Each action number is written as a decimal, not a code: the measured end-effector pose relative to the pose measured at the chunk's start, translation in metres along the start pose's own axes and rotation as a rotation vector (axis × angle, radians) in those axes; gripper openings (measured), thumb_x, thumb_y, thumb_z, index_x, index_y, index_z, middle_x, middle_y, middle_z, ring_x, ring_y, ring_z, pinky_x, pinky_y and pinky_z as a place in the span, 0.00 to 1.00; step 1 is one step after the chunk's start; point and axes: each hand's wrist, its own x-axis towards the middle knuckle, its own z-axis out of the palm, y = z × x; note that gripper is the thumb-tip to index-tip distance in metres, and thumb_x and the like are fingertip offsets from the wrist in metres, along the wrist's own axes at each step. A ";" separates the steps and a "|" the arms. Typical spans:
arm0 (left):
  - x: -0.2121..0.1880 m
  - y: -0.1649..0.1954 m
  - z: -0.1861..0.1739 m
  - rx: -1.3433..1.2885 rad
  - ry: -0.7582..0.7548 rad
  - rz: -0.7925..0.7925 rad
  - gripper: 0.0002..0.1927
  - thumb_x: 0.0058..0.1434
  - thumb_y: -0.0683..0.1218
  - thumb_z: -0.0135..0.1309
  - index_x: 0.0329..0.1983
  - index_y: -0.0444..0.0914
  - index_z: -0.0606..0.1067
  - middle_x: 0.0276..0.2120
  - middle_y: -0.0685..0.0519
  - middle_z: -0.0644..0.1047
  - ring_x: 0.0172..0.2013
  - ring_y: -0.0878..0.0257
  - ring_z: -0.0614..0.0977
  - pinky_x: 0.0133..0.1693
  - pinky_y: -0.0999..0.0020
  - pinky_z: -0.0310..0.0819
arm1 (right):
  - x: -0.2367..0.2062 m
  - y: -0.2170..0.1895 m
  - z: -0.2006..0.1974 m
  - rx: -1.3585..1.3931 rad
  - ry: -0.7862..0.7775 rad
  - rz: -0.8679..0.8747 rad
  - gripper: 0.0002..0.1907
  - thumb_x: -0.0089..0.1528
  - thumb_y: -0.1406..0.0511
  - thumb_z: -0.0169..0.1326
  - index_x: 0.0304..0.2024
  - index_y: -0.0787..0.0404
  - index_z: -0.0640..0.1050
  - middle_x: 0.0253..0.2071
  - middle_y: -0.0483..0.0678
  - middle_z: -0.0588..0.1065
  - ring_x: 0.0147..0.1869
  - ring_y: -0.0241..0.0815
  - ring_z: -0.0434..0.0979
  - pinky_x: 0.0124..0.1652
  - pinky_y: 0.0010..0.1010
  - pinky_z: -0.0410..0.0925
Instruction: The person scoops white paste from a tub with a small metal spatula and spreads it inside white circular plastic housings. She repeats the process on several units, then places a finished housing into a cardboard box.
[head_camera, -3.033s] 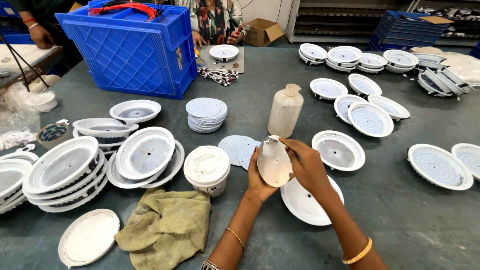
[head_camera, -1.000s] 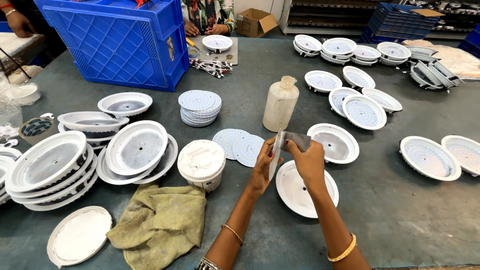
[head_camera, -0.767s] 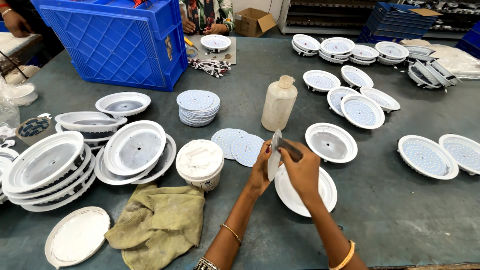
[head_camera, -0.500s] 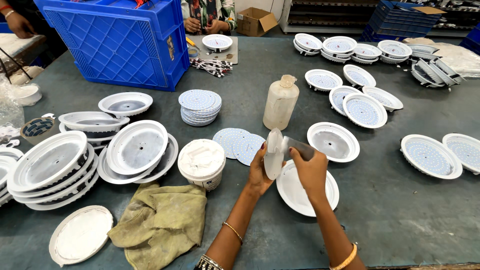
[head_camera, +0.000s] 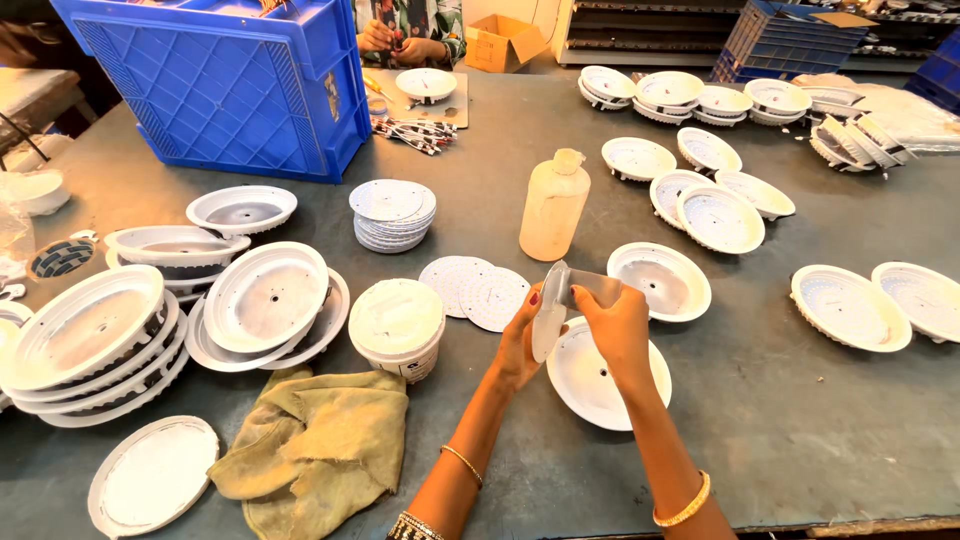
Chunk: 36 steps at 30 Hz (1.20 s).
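Both hands meet above the grey tabletop (head_camera: 800, 420), closed on one thin, round, white translucent disc (head_camera: 549, 318) held nearly edge-on to the camera. The left hand (head_camera: 517, 345) curls about the disc's lower left edge, thumb up along the rim. The right hand (head_camera: 617, 322) pinches the upper right side, fingers bent over it; a small pale piece lies under those fingers, its kind cannot be told.

Directly beneath the hands a shallow round white plastic housing (head_camera: 590, 385) lies open side up on the tabletop. Just beyond the right hand sits a second white round housing (head_camera: 660, 280). Beyond the hands stands an upright cream plastic bottle (head_camera: 553, 206). Just left of the left hand two flat white perforated discs (head_camera: 474, 290) lie side by side, and nearer left is a white lidded tub (head_camera: 397, 325). A crumpled olive cloth (head_camera: 315, 450) lies left of the left forearm. Farther left are stacks of white round housings (head_camera: 90, 345). Well beyond, on the left, stands a blue plastic crate (head_camera: 220, 85), with a stack of white discs (head_camera: 392, 212) in front of it. Another person's hands (head_camera: 400, 45) work at the far edge.
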 end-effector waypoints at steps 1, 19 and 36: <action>0.001 -0.002 -0.001 -0.025 0.005 -0.020 0.34 0.63 0.66 0.50 0.67 0.45 0.66 0.51 0.58 0.73 0.51 0.69 0.74 0.52 0.67 0.73 | -0.005 -0.004 0.000 0.010 -0.009 -0.042 0.15 0.59 0.65 0.62 0.45 0.70 0.83 0.35 0.51 0.83 0.36 0.36 0.81 0.36 0.29 0.72; -0.005 0.013 0.009 -0.453 0.014 -0.122 0.41 0.61 0.76 0.45 0.59 0.37 0.70 0.45 0.39 0.77 0.45 0.45 0.81 0.49 0.49 0.79 | -0.071 0.033 -0.006 -0.290 -0.171 -0.895 0.22 0.53 0.78 0.55 0.49 0.60 0.81 0.50 0.48 0.81 0.57 0.47 0.79 0.62 0.42 0.63; -0.001 -0.004 0.001 -0.194 0.170 0.042 0.38 0.65 0.69 0.45 0.68 0.40 0.66 0.56 0.52 0.74 0.53 0.61 0.75 0.49 0.64 0.74 | -0.054 0.036 0.022 -0.091 -0.048 -0.349 0.15 0.59 0.74 0.54 0.49 0.65 0.81 0.43 0.57 0.81 0.45 0.50 0.84 0.46 0.34 0.74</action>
